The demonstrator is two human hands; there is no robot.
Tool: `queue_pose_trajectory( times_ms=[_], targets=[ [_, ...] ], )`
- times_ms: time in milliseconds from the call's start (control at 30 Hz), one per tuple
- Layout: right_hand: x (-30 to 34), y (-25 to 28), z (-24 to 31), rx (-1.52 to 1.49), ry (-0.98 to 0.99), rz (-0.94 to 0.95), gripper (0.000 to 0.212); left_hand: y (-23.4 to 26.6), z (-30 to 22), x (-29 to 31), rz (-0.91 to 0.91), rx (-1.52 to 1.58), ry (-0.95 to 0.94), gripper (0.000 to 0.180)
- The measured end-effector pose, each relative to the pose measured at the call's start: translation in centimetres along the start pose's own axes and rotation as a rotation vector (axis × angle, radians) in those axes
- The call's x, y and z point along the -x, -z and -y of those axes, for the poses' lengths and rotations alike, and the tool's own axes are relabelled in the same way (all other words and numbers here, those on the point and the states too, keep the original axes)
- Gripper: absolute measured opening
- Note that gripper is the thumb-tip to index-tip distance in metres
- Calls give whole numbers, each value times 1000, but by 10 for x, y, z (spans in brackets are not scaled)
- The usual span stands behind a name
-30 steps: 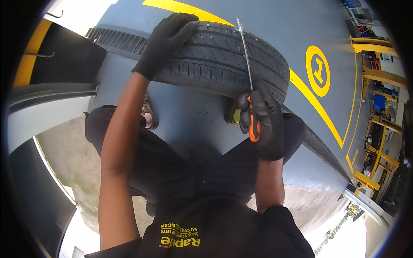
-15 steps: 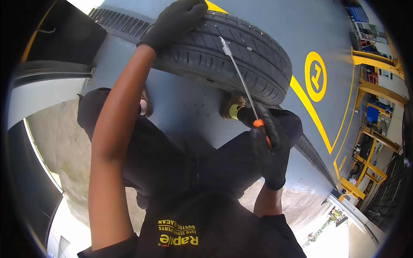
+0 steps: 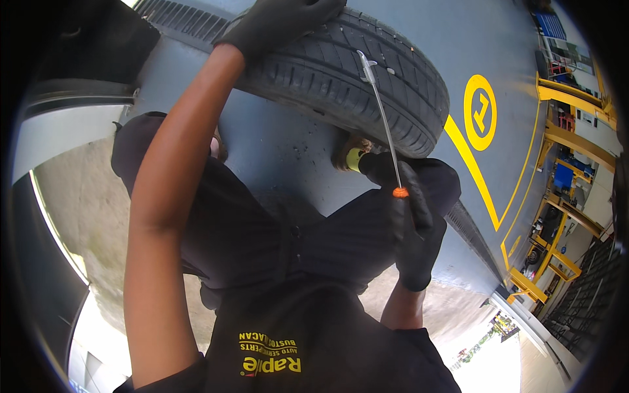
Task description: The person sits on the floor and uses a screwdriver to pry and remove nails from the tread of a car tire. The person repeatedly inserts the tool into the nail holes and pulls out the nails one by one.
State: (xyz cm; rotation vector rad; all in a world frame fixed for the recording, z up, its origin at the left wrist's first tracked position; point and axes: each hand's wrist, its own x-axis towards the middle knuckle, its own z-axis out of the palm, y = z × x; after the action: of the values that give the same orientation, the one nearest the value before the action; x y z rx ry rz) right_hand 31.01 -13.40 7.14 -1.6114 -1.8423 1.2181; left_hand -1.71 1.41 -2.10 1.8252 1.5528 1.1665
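A black tire (image 3: 367,98) stands on its tread on the floor between my feet, its grooved tread facing up and toward me. Small pale stones (image 3: 390,71) sit in its grooves. My left hand (image 3: 285,26), in a black glove, is clasped over the tire's upper left part; the picture's top edge cuts off some fingers. In my black-gloved right hand (image 3: 419,239) is a hook tool (image 3: 388,124) with an orange handle, long thin metal shaft and silver hooked tip. The fingers wrap its handle above my right thigh. The tip lies over the tread, close beside a pale stone; contact cannot be made out.
My bent legs (image 3: 229,229) spread on both sides, with a shoe (image 3: 347,154) by the tire's lower edge. The grey-blue floor carries a yellow line (image 3: 473,173) and a yellow circle (image 3: 480,112). A drain grate (image 3: 180,23) runs behind; yellow lift frames (image 3: 576,98) stand far right.
The hook tip has shifted right across the tread, and my right hand has moved slightly down and right. My left hand has slid a little to the right with the tire in view.
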Motion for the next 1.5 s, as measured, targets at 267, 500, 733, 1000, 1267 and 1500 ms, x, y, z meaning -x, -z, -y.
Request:
queue_pose_trajectory(
  times_ms=[267,500,733,1000,1267,1500],
  targets=[
    [-1,-3,8,91,2,-28,40,2,-1,-2,49,-30,136,41],
    [-5,-15,2,288,311,-113,39,-4,-1,-1,23,-53,122,38],
    [-20,-15,-12,235,317,-101,34,-10,21,2,-53,-285,-219,35],
    [5,-11,1,451,316,-132,23,-3,-5,-1,61,-62,151,36],
    [20,-5,8,313,-30,-110,39,-4,3,0,37,-62,115,36],
    [12,-1,-5,170,-2,-78,41,-2,-5,6,24,-40,143,36]
  ],
)
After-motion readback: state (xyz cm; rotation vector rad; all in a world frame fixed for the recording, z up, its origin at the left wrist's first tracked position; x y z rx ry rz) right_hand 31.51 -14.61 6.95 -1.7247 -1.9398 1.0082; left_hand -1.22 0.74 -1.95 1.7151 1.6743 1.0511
